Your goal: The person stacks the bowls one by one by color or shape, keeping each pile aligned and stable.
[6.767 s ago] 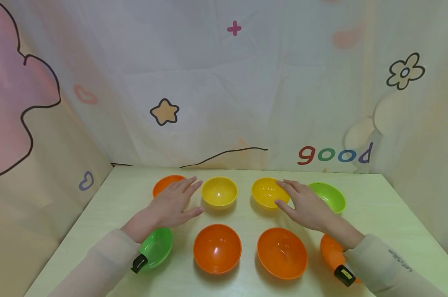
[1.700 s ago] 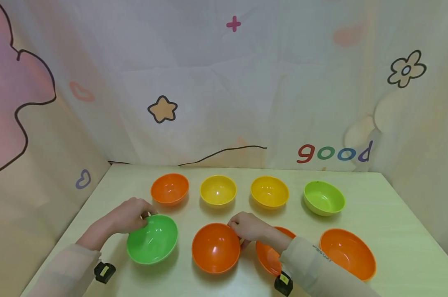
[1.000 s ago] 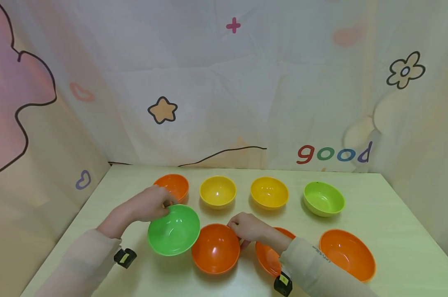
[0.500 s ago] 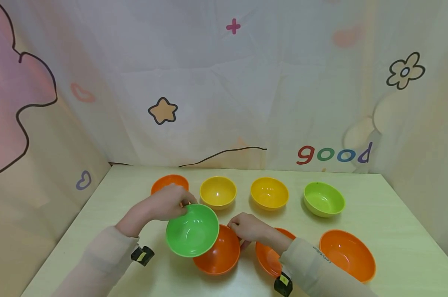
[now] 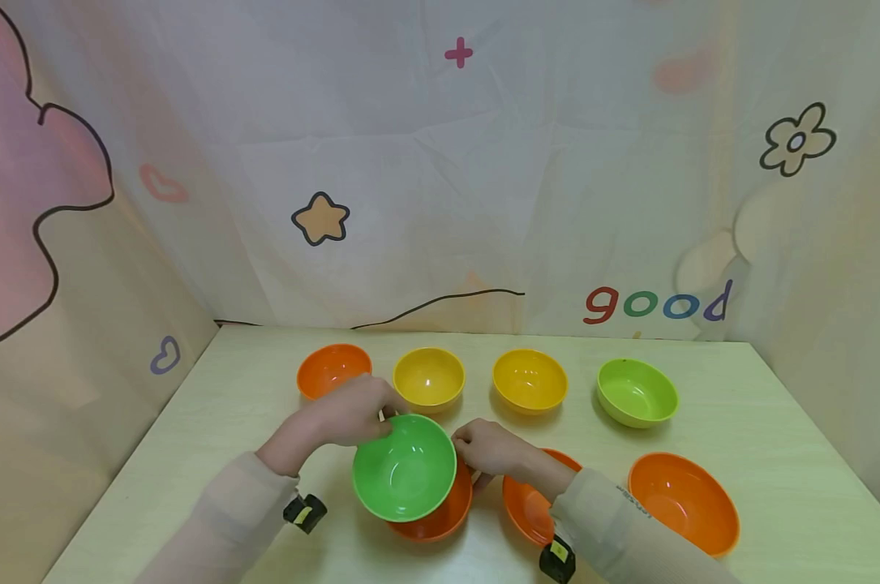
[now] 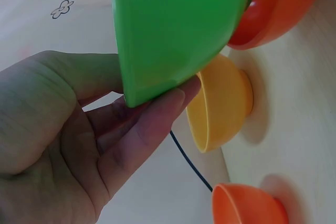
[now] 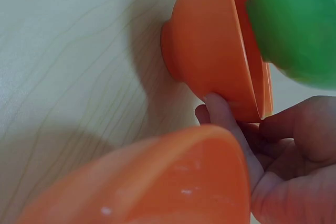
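Note:
My left hand (image 5: 352, 410) pinches the far left rim of a green bowl (image 5: 406, 474) between thumb and fingers. This bowl hangs over an orange bowl (image 5: 443, 519) on the table and covers most of it from above. In the right wrist view the green bowl's foot (image 7: 257, 30) is at the mouth of the orange bowl (image 7: 210, 40). My right hand (image 5: 492, 448) holds that orange bowl by its right rim, thumb at the edge and fingers against the outer wall. Another orange bowl (image 5: 530, 507) stands just right, partly hidden by my right forearm.
Along the back stand an orange bowl (image 5: 330, 369), two yellow bowls, one left (image 5: 429, 380) and one right (image 5: 530, 381), and a lime-green bowl (image 5: 637, 393). One more orange bowl (image 5: 684, 503) is at the front right. A printed cloth (image 5: 410, 162) rises behind the table.
My left hand has taken hold of the green bowl at the front left and carried it right, over the orange bowl. My right hand has come down to that orange bowl's rim and stayed there.

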Demonstrator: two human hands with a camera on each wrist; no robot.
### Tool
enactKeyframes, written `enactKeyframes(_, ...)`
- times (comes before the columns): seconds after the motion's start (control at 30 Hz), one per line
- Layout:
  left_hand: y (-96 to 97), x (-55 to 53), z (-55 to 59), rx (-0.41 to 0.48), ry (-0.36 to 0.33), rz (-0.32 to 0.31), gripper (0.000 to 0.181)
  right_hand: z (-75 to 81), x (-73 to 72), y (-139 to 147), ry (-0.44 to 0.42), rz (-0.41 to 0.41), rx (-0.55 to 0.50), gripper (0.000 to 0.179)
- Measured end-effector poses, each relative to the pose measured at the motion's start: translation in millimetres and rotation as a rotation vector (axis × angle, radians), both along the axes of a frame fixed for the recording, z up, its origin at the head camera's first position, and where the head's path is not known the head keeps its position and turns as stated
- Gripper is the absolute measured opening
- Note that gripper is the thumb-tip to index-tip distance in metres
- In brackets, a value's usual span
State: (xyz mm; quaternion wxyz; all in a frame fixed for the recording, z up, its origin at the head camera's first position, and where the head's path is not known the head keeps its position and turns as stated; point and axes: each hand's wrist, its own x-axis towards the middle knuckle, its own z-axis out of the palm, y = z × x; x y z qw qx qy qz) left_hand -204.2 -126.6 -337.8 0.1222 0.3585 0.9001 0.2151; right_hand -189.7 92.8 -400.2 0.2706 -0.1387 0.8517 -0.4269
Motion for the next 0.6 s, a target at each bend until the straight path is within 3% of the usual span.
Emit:
enactKeyframes(0.3,6.4,-0.8,-12.4,-0.015,0.012,-0.034,0.025,-2.8,-1.0,1.7,-0.006,0.007,-0.011,0.027)
enactKeyframes(0.6,9.2,0.2,-18.5,-0.031,0.014,-0.021,0.026,0.4,0.2,1.1,-0.011,0.007,-0.008,0.027)
